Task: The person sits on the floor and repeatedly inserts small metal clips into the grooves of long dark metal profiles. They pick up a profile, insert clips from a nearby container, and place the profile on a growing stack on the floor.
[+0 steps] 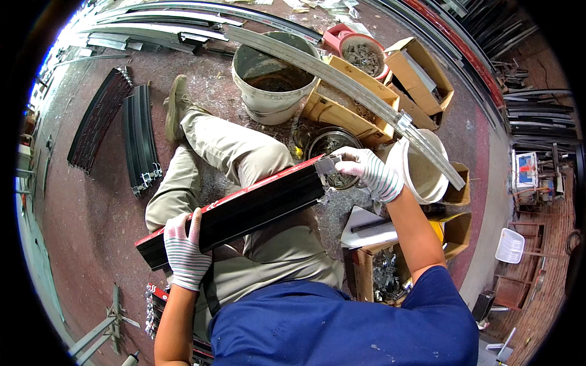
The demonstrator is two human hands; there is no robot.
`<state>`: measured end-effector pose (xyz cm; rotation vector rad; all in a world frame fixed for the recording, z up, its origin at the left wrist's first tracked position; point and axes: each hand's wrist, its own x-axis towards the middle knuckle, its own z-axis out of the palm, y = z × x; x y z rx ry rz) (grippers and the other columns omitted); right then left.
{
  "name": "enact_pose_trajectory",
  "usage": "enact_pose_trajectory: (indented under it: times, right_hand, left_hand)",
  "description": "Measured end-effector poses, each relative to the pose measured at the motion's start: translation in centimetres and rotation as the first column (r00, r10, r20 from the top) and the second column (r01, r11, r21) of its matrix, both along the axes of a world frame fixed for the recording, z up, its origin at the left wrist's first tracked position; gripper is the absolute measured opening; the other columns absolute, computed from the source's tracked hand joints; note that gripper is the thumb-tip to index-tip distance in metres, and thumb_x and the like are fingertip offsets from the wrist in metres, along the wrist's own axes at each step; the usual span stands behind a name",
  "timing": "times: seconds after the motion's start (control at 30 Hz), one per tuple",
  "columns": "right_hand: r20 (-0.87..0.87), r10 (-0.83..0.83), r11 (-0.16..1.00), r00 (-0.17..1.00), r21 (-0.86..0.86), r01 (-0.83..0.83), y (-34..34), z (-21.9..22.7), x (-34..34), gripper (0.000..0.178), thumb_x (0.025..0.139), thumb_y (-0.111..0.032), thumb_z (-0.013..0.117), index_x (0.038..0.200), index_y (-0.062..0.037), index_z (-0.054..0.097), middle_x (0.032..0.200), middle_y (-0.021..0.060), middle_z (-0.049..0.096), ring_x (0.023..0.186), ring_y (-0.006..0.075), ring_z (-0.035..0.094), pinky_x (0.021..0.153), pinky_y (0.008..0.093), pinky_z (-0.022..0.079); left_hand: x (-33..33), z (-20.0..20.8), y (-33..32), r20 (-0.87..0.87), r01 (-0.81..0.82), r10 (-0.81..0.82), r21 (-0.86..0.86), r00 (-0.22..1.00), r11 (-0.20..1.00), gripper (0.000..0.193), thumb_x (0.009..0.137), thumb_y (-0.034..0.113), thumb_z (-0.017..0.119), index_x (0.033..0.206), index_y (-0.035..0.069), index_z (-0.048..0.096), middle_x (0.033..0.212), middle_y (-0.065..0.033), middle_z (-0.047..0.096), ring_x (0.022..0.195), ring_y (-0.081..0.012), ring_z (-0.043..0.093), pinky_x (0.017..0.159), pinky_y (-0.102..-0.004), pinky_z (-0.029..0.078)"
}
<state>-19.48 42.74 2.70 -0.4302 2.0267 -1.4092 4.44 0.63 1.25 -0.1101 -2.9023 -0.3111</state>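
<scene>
A long black metal profile (262, 204) with a red strip along its upper edge lies slantwise across my lap, its right end higher in the picture. My left hand (188, 250), in a striped knit glove, grips it near the lower left end, thumb over the red edge. At the other end, my right hand (369, 171), gloved the same way, pinches a small silvery metal piece (327, 165) against the profile's end. The fingers partly cover that piece, so its exact shape is hard to make out. Behind the right hand stands a round tin (317, 145) of small dark parts.
Two bundles of black profiles (139, 131) lie on the floor at left. A white bucket (268, 100), a wooden box (317, 107) and a pale tub (427, 171) stand ahead and right. A long metal bar (342, 79) rests across them. A cardboard box (364, 277) holds metal parts.
</scene>
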Motion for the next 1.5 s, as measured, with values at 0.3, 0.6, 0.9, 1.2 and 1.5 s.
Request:
enact_pose_trajectory:
  times: [0.3,0.6,0.9,1.2,1.5]
  right_hand:
    - [0.096,-0.023,1.000,0.995,0.019,0.021,0.1,-1.7,1.0,0.043,0.106,-0.039,0.065,0.128,-0.0030,0.071,0.117,0.0036,0.073,0.109,0.0133,0.065,0.104,0.0338,0.048]
    - [0.125,-0.091,0.955,0.988,-0.269,0.123,0.0,-3.6,3.4,0.081,0.110,-0.067,0.030,0.137,0.0007,0.065,0.133,0.0112,0.069,0.126,0.0215,0.063,0.116,0.0375,0.042]
    - [-0.268,-0.288,0.644,0.919,0.656,0.393,8.8,-23.0,-2.6,0.042,0.094,-0.047,0.067,0.111,-0.0113,0.080,0.104,0.0208,0.076,0.102,0.0373,0.074,0.094,0.0444,0.056]
    - [-0.202,-0.067,0.348,0.977,0.913,0.213,3.3,-30.1,-1.9,0.052,0.088,-0.036,0.077,0.135,-0.0164,0.068,0.146,0.0116,0.060,0.131,0.0321,0.061,0.106,0.0457,0.051]
    - [-0.250,-0.251,0.466,0.935,0.815,0.343,4.2,-29.6,-3.2,0.039,0.091,-0.030,0.076,0.124,-0.0091,0.073,0.128,0.0196,0.072,0.121,0.0367,0.068,0.105,0.0445,0.054]
  left_hand:
    - [0.0,-0.3,-0.1,-0.010,0.012,-0.012,0.000,1.000,1.000,0.105,0.054,0.006,0.081,0.154,0.008,0.050,0.128,-0.0182,0.054,0.119,-0.0399,0.054,0.110,-0.0520,0.043]
    - [0.3,-0.6,-0.3,0.006,0.006,-0.006,-0.020,1.000,1.000,0.104,0.057,0.006,0.078,0.157,0.008,0.047,0.131,-0.0200,0.054,0.122,-0.0412,0.054,0.111,-0.0534,0.043]
    - [-0.4,-0.1,0.1,0.033,0.027,-0.027,-0.009,0.999,1.000,0.102,0.061,0.008,0.078,0.158,0.008,0.046,0.131,-0.0207,0.054,0.122,-0.0428,0.054,0.111,-0.0537,0.042]
    - [-1.6,1.7,-0.7,0.169,0.039,-0.048,0.056,0.985,0.998,0.104,0.055,0.007,0.077,0.155,0.007,0.049,0.127,-0.0186,0.057,0.118,-0.0411,0.055,0.110,-0.0509,0.043]
    - [-3.0,2.8,-1.3,0.295,0.030,-0.058,0.099,0.954,0.995,0.108,0.048,0.008,0.082,0.152,0.008,0.052,0.126,-0.0188,0.057,0.117,-0.0405,0.055,0.107,-0.0500,0.045]
